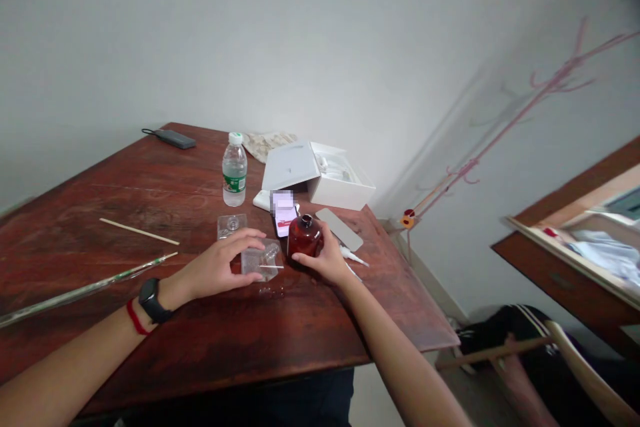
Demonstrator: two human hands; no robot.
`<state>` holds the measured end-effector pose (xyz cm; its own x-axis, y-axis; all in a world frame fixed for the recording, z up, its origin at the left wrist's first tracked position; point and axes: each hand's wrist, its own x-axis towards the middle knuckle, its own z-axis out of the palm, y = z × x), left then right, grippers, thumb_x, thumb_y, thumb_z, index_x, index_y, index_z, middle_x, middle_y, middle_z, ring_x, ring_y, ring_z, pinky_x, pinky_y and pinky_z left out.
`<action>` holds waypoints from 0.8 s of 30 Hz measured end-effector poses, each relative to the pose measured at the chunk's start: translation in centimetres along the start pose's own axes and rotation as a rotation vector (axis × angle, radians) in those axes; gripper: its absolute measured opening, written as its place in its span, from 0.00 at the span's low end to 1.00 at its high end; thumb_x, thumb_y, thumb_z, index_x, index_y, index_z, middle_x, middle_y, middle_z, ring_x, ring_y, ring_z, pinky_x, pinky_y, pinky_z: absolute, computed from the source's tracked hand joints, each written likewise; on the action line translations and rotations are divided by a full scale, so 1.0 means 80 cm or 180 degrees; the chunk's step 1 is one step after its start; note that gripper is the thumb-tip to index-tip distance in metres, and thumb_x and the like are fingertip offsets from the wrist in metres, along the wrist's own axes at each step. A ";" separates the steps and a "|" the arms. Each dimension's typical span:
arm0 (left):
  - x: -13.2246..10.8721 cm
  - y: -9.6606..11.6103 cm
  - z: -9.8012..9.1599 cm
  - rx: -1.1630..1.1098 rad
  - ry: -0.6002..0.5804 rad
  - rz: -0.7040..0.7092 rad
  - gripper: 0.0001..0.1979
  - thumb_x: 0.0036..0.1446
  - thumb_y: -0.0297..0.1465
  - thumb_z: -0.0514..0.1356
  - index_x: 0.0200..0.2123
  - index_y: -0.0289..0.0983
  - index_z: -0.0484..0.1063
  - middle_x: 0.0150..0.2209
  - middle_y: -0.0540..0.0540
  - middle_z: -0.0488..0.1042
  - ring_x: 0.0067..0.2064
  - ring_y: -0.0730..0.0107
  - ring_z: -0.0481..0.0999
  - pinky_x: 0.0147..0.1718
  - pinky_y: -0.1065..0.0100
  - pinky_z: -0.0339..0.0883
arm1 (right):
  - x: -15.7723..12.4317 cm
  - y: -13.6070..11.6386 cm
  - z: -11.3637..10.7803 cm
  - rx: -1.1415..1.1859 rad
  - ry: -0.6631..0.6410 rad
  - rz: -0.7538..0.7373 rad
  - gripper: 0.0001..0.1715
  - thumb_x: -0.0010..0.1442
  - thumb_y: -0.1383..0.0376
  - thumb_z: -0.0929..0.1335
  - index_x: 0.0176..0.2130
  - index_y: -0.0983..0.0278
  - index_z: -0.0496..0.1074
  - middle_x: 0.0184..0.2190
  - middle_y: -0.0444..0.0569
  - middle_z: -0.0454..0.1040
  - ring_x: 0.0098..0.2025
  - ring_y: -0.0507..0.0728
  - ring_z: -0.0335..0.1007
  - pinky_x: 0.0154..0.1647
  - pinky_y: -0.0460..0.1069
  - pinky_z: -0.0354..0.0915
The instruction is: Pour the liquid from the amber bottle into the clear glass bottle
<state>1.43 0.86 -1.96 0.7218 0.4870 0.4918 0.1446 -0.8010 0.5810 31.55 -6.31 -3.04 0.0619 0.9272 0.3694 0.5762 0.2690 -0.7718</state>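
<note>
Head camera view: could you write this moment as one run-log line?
Left hand: spread at clear plastic tray, contact unclear | Right hand: holding amber bottle, upright | Nearby: lit phone, open white box, clear bottle

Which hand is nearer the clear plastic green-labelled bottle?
Left: the left hand is in front of the clear bottle; the right hand, farther right, holds a round reddish-brown bottle.

Your right hand holds 1 brown bottle; left of it, your left hand curves beside clear packaging.
</note>
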 end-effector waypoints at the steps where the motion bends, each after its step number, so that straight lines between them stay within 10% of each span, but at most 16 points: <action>1: 0.000 -0.001 -0.001 0.0024 -0.0031 -0.0007 0.19 0.63 0.37 0.70 0.55 0.42 0.76 0.63 0.39 0.76 0.63 0.52 0.78 0.66 0.51 0.70 | 0.000 0.000 0.000 0.0003 0.0003 -0.0010 0.51 0.50 0.48 0.82 0.64 0.61 0.64 0.60 0.60 0.78 0.65 0.69 0.74 0.67 0.64 0.68; 24: -0.003 -0.002 0.002 0.0000 0.0031 -0.0067 0.21 0.61 0.38 0.72 0.56 0.42 0.76 0.62 0.38 0.77 0.62 0.51 0.79 0.65 0.52 0.71 | -0.004 0.008 -0.001 0.0064 -0.0013 0.0093 0.52 0.51 0.50 0.82 0.65 0.59 0.62 0.62 0.60 0.76 0.65 0.71 0.73 0.69 0.66 0.65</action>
<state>1.35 0.88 -2.27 0.7119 0.5073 0.4856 0.1598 -0.7904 0.5913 31.95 -6.45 -3.59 0.0753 0.9358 0.3444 0.5577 0.2468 -0.7925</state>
